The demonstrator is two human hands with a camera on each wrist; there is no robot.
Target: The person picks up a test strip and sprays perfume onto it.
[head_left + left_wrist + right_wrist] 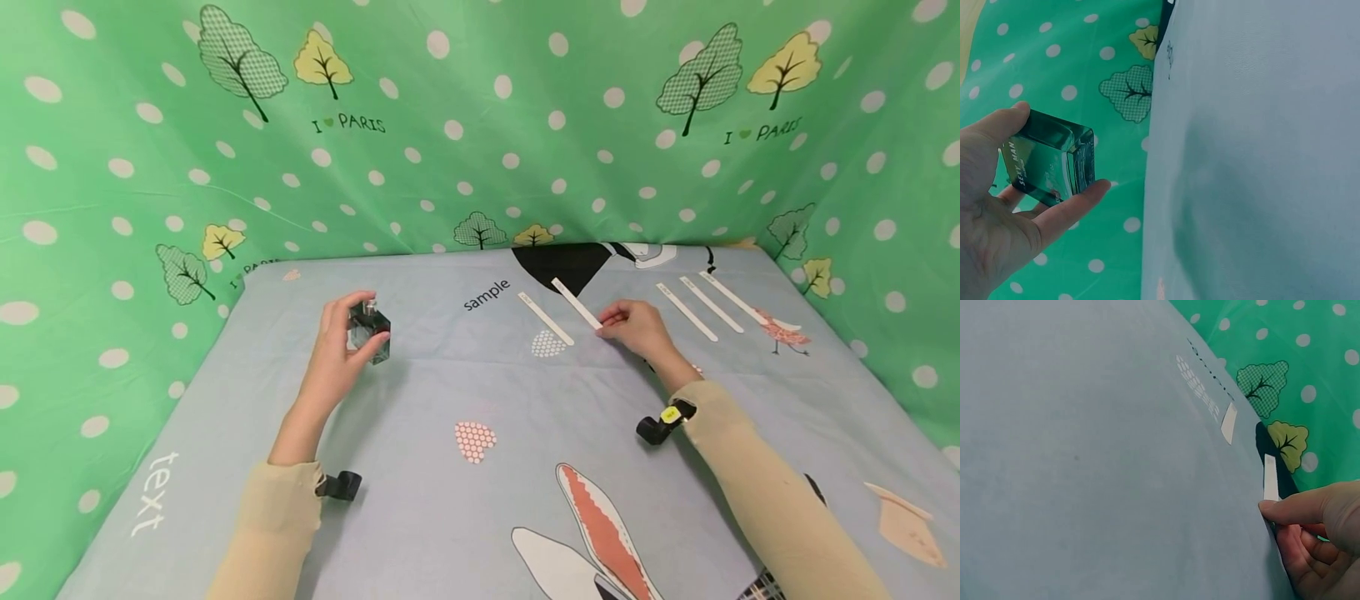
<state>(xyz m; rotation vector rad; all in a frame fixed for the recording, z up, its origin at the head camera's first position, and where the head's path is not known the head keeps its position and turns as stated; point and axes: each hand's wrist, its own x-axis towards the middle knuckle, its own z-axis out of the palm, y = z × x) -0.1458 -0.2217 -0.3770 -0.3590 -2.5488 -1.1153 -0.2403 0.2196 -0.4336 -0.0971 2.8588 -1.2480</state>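
My left hand [330,354] holds a dark green glass perfume bottle [368,325] up over the left part of the cloth. In the left wrist view the thumb and fingers grip the bottle [1054,156] at its edges, and "SEXY MAN" lettering shows on its side. With thumb and fingertips, my right hand [637,329] pinches the near end of a narrow white paper strip [576,303]. The right wrist view shows this strip [1270,478] pointing away from the thumb. Just left of it lies another white strip [546,318].
Right of my right hand lie three more white strips, the nearest strip [686,312] being closest to it. A pale blue printed cloth [420,400] covers the table. Behind it hangs a green dotted curtain [480,108]. Each wrist carries a small black camera [656,428].
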